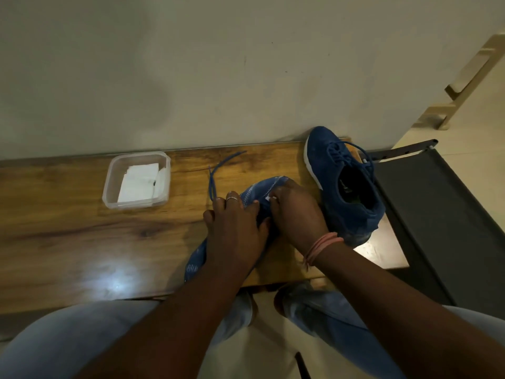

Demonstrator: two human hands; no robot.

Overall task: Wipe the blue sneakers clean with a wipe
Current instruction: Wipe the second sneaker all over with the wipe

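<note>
Both hands, the left hand (235, 228) and right hand (297, 212), lie side by side on one sneaker (262, 187) on the tabletop (68, 236). The second sneaker (344, 181) stands just right of them. A container (136, 183) holding folded wipes (139, 184) sits well left, near the wall (191, 64) behind.
</note>
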